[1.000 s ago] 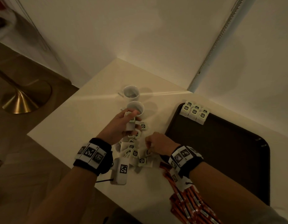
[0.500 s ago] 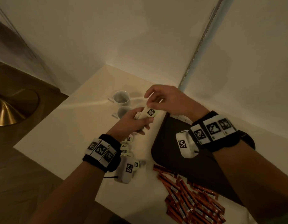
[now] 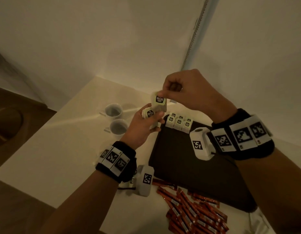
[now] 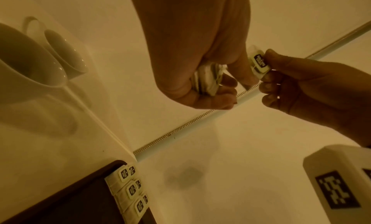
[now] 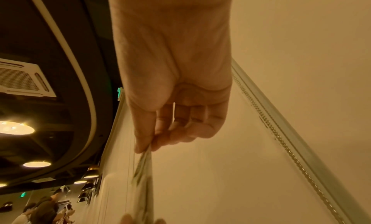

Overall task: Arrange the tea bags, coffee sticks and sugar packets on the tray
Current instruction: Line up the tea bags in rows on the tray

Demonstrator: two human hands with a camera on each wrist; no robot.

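Tea bag (image 3: pixel 159 100) pinched in your right hand (image 3: pixel 188 92), pulled from the left hand's (image 3: pixel 143 127) stack (image 3: pixel 149 114); next, lay it beside the 6 at the tray's (image 3: pixel 188 166) far corner.

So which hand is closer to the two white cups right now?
Left. The left hand holds tea bags just beside the cups; the right hand is raised farther off, toward the wall.

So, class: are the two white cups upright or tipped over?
Upright. In the head view both cups stand on the table, their open mouths facing up.
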